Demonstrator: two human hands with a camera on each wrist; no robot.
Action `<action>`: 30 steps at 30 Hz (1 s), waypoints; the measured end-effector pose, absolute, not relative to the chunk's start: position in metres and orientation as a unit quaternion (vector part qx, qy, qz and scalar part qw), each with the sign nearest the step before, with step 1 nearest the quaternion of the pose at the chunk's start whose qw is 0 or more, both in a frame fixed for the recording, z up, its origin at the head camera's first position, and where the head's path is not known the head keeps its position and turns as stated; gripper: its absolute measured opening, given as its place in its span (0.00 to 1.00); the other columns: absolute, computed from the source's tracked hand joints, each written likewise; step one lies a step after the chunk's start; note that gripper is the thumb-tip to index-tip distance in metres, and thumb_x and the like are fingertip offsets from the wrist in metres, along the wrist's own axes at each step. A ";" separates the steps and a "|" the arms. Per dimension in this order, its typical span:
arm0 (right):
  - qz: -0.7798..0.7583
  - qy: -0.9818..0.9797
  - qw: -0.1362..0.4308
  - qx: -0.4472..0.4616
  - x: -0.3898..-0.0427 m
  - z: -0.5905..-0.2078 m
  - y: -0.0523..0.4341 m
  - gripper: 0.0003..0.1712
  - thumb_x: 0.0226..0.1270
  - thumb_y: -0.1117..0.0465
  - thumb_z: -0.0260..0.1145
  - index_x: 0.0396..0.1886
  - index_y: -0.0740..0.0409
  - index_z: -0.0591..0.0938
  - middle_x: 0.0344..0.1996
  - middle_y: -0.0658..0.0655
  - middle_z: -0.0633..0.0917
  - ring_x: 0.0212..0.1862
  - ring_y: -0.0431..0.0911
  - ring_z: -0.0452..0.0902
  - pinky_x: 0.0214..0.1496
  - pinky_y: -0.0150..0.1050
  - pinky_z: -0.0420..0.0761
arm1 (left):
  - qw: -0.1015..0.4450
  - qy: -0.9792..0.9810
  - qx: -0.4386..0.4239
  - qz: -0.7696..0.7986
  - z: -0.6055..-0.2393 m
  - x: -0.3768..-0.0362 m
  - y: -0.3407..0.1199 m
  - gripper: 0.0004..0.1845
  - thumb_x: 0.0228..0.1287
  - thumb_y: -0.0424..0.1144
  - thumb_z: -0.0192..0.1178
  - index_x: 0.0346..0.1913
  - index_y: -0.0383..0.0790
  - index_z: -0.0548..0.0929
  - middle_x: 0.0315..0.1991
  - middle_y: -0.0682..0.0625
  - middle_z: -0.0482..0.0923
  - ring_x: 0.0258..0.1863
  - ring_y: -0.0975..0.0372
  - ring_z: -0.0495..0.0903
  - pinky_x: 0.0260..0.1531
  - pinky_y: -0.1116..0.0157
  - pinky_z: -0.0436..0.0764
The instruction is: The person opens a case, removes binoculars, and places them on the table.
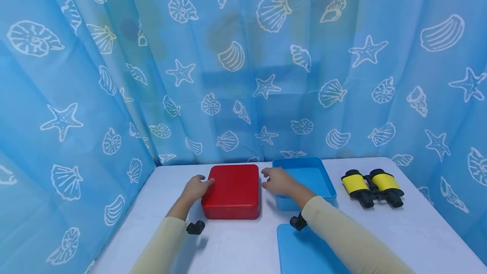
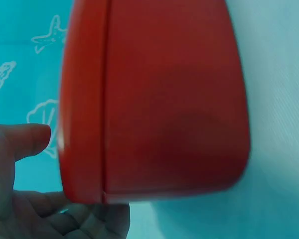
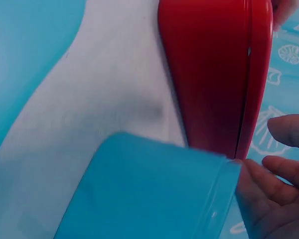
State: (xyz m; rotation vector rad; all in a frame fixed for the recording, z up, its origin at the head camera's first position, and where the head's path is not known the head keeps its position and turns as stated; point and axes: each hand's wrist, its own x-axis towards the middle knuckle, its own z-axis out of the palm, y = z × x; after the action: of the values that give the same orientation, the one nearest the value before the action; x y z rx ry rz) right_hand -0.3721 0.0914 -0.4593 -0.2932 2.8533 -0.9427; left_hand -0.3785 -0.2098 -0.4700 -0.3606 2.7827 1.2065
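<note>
While both hands flank it, the red box (image 1: pixel 232 190) sits closed on the white table (image 1: pixel 418 231), near the table's back edge by the shell-printed blue curtain (image 1: pixel 76 96). The left hand (image 1: pixel 195 188) rests at the box's left edge with fingers relaxed, fingertips touching or just short of the lid; the left wrist view shows thumb and fingers spread apart, clamped on nothing. The right hand (image 1: pixel 279 180) hovers at the box's right edge, fingers loosely extended and likewise unclosed; whether they touch the box cannot be told.

Risk: the box appears to be smooth, glossy plastic or metal with rounded corners and a thin lid seam, so an uneven two-sided squeeze could likely let it slip or skid across the slick table. The open blue box (image 1: pixel 304 179) stands just right of the red box, touching or nearly so; a sideways nudge from the right hand could probably shove it. Lifting by the lid alone might separate lid from base.

Surroundings: a flat blue lid (image 1: pixel 300 250) with rounded corners lies in front of the blue box. Toy binoculars (image 1: pixel 373 186), yellow barrels with black ends, lie well to the right of the red box.
</note>
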 end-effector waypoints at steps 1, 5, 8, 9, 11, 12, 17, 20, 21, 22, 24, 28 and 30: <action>-0.317 0.942 0.065 -0.095 -0.372 -0.460 0.091 0.40 0.55 0.56 0.76 0.67 0.54 0.72 0.55 0.56 0.79 0.52 0.54 0.77 0.38 0.43 0.85 | 0.048 0.906 -0.121 0.403 -0.469 -0.379 -0.208 0.45 0.55 0.50 0.71 0.69 0.33 0.62 0.61 0.36 0.69 0.55 0.41 0.73 0.46 0.46 0.80; -0.357 0.925 0.102 -0.082 -0.371 -0.461 0.087 0.45 0.52 0.55 0.78 0.69 0.58 0.69 0.54 0.58 0.79 0.48 0.52 0.78 0.38 0.44 0.85 | 0.058 0.891 -0.119 0.434 -0.463 -0.377 -0.205 0.45 0.54 0.50 0.71 0.68 0.31 0.63 0.60 0.35 0.70 0.54 0.42 0.73 0.47 0.48 0.80; -0.397 0.904 0.136 -0.079 -0.368 -0.460 0.084 0.47 0.52 0.55 0.78 0.70 0.61 0.66 0.54 0.60 0.79 0.46 0.52 0.79 0.41 0.46 0.84 | 0.068 0.880 -0.115 0.456 -0.460 -0.374 -0.205 0.43 0.54 0.50 0.71 0.66 0.30 0.64 0.59 0.36 0.70 0.54 0.42 0.73 0.47 0.49 0.80; -0.413 0.896 0.143 -0.076 -0.367 -0.460 0.082 0.48 0.52 0.55 0.78 0.70 0.62 0.65 0.55 0.60 0.78 0.47 0.52 0.79 0.42 0.48 0.84 | 0.071 0.877 -0.113 0.461 -0.460 -0.374 -0.205 0.43 0.54 0.50 0.71 0.66 0.29 0.64 0.58 0.36 0.70 0.54 0.42 0.73 0.47 0.49 0.80; -0.445 0.880 0.153 -0.065 -0.363 -0.460 0.078 0.49 0.53 0.56 0.77 0.71 0.64 0.63 0.57 0.62 0.76 0.50 0.54 0.78 0.45 0.49 0.83 | 0.078 0.873 -0.118 0.467 -0.459 -0.373 -0.207 0.43 0.53 0.50 0.71 0.65 0.30 0.64 0.58 0.36 0.70 0.54 0.42 0.73 0.48 0.49 0.80; -0.462 0.871 0.156 -0.054 -0.362 -0.459 0.075 0.49 0.54 0.56 0.76 0.71 0.65 0.62 0.58 0.63 0.76 0.51 0.55 0.77 0.47 0.50 0.83 | 0.082 0.870 -0.123 0.471 -0.459 -0.373 -0.208 0.44 0.52 0.50 0.72 0.65 0.30 0.64 0.58 0.36 0.70 0.54 0.42 0.73 0.49 0.49 0.80; -0.543 0.822 0.172 0.012 -0.356 -0.459 0.064 0.52 0.54 0.58 0.75 0.72 0.67 0.57 0.60 0.65 0.72 0.57 0.59 0.74 0.50 0.50 0.81 | 0.094 0.865 -0.139 0.473 -0.459 -0.374 -0.216 0.46 0.51 0.49 0.73 0.66 0.30 0.61 0.59 0.35 0.68 0.55 0.40 0.71 0.50 0.48 0.79; -0.579 0.795 0.179 0.035 -0.356 -0.459 0.062 0.51 0.54 0.61 0.76 0.71 0.69 0.57 0.59 0.66 0.73 0.57 0.60 0.73 0.50 0.49 0.81 | 0.098 0.865 -0.147 0.470 -0.457 -0.376 -0.219 0.45 0.52 0.48 0.73 0.66 0.30 0.60 0.58 0.35 0.68 0.55 0.40 0.72 0.49 0.48 0.79; -0.593 0.784 0.178 0.042 -0.357 -0.459 0.062 0.50 0.54 0.61 0.76 0.70 0.69 0.58 0.58 0.66 0.73 0.56 0.60 0.73 0.50 0.49 0.81 | 0.099 0.864 -0.150 0.471 -0.456 -0.377 -0.219 0.45 0.52 0.48 0.72 0.65 0.30 0.60 0.58 0.35 0.69 0.55 0.40 0.72 0.49 0.48 0.79; -0.606 0.775 0.176 0.048 -0.358 -0.459 0.062 0.49 0.54 0.61 0.76 0.70 0.69 0.59 0.57 0.65 0.73 0.57 0.61 0.73 0.51 0.49 0.81 | 0.099 0.864 -0.151 0.470 -0.455 -0.378 -0.218 0.44 0.53 0.47 0.72 0.65 0.30 0.61 0.58 0.35 0.69 0.54 0.40 0.72 0.49 0.48 0.79; -0.629 0.756 0.171 0.060 -0.359 -0.458 0.064 0.45 0.54 0.62 0.75 0.67 0.69 0.61 0.56 0.65 0.74 0.56 0.61 0.73 0.51 0.48 0.81 | 0.103 0.864 -0.153 0.469 -0.452 -0.380 -0.216 0.43 0.53 0.47 0.71 0.64 0.29 0.61 0.58 0.35 0.69 0.54 0.40 0.72 0.49 0.47 0.79; -0.657 0.731 0.165 0.078 -0.361 -0.456 0.066 0.37 0.55 0.63 0.74 0.60 0.68 0.66 0.51 0.64 0.77 0.54 0.60 0.74 0.52 0.48 0.80 | 0.109 0.867 -0.157 0.460 -0.447 -0.382 -0.210 0.42 0.54 0.47 0.71 0.64 0.29 0.62 0.57 0.34 0.70 0.53 0.40 0.73 0.49 0.47 0.79; -0.661 0.727 0.164 0.085 -0.362 -0.456 0.066 0.35 0.55 0.63 0.74 0.58 0.68 0.67 0.50 0.64 0.78 0.53 0.59 0.74 0.52 0.48 0.80 | 0.109 0.869 -0.163 0.454 -0.445 -0.383 -0.207 0.41 0.53 0.47 0.71 0.63 0.30 0.62 0.56 0.35 0.71 0.52 0.41 0.74 0.47 0.48 0.81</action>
State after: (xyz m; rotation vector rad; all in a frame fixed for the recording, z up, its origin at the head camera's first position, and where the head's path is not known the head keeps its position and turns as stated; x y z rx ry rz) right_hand -0.3621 0.0659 -0.4556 0.2424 2.0733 -1.8832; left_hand -0.3831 -0.2071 -0.4448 -0.4791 2.5566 1.3339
